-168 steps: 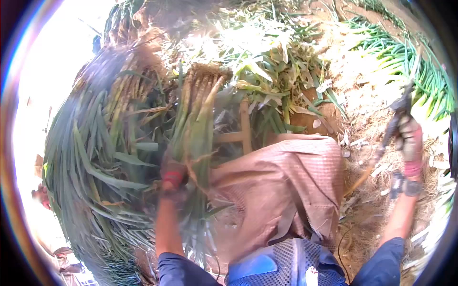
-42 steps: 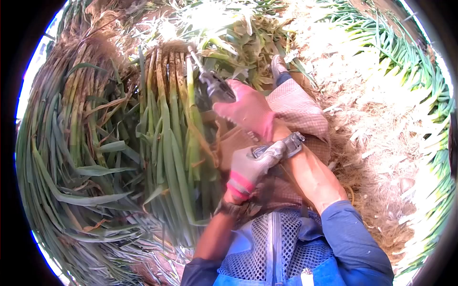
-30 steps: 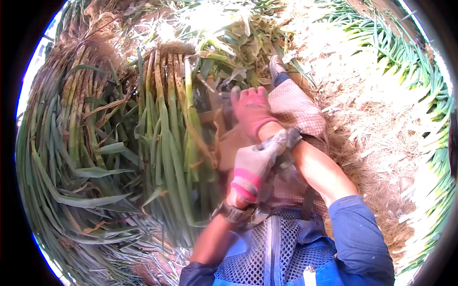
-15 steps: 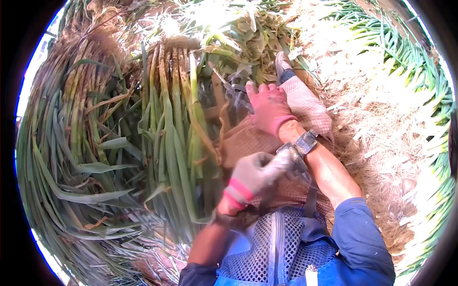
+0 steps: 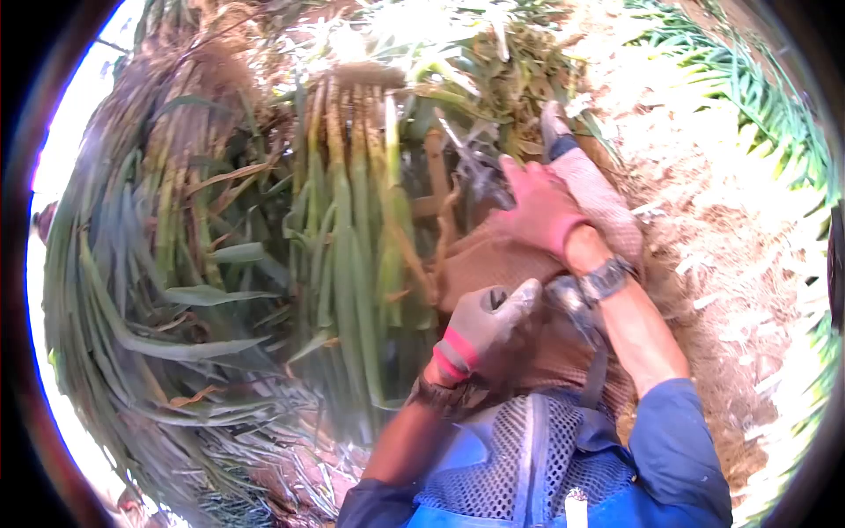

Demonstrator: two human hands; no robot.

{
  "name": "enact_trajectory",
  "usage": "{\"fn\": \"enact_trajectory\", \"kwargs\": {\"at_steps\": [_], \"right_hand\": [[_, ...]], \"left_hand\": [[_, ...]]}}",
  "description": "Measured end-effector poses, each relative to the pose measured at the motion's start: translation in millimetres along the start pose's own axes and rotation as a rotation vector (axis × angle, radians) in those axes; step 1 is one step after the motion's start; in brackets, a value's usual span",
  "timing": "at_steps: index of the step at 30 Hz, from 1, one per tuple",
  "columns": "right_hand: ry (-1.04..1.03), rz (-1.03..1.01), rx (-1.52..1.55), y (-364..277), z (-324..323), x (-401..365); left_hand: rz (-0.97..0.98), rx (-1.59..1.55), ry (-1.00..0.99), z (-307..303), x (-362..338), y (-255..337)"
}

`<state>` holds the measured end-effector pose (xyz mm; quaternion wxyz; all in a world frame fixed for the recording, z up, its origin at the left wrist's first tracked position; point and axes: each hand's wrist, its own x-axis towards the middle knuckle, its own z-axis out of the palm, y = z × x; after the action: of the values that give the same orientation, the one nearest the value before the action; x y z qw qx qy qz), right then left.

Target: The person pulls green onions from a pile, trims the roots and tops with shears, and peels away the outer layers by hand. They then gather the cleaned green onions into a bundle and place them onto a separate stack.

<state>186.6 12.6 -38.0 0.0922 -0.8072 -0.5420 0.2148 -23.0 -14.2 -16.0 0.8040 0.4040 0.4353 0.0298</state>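
Observation:
My left hand (image 5: 488, 326), in a grey glove with a pink cuff, is curled over my lap, thumb up. Something dark shows at its fingers, too small to name. Further forward, my right hand (image 5: 539, 207), in a reddish glove, lies palm down with fingers spread above my checked trouser leg (image 5: 603, 198). Near its fingertips is a blurred grey metallic thing (image 5: 482, 172). A silvery object (image 5: 572, 299) on a dark strap sits under my right wrist. Left of my hands lies a bunch of long green onions (image 5: 352, 238), roots facing away from me.
A larger heap of green onions (image 5: 167, 229) fills the left side. Stripped leaves (image 5: 519, 79) are piled at the back beside my shoe (image 5: 554, 123). Dry roots and husks (image 5: 704, 290) cover the ground on the right, bordered by a row of green onions (image 5: 775, 114).
The view has shifted, so the scene sits further right. My left hand's thumb has moved away from the right wristwatch. My right hand stays spread in about the same place over my leg.

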Motion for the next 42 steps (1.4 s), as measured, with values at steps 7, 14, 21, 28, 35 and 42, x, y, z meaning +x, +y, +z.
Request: {"fn": "enact_trajectory", "kwargs": {"at_steps": [7,14,21,28,35,42], "right_hand": [[-0.152,-0.214,0.167,12.6,-8.2,-44.2],[-0.425,-0.161,0.186,-23.3,-9.1,-49.8],[-0.261,-0.131,0.179,-31.2,32.8,-2.2],[-0.239,-0.106,0.184,-52.0,31.5,84.9],[-0.226,-0.070,0.182,-61.9,29.4,154.1],[-0.197,-0.139,0.293,-40.0,45.2,141.1]], "left_hand": [[0.337,0.022,0.546,-73.0,31.6,38.2],[0.551,0.966,0.987,-132.8,97.8,48.1],[0.185,1.358,0.932,-127.1,101.1,65.5],[0.134,1.342,0.886,-128.3,104.3,62.7],[0.084,1.360,0.906,-123.6,111.3,60.5],[0.089,1.349,0.881,-125.0,119.1,58.8]]}}
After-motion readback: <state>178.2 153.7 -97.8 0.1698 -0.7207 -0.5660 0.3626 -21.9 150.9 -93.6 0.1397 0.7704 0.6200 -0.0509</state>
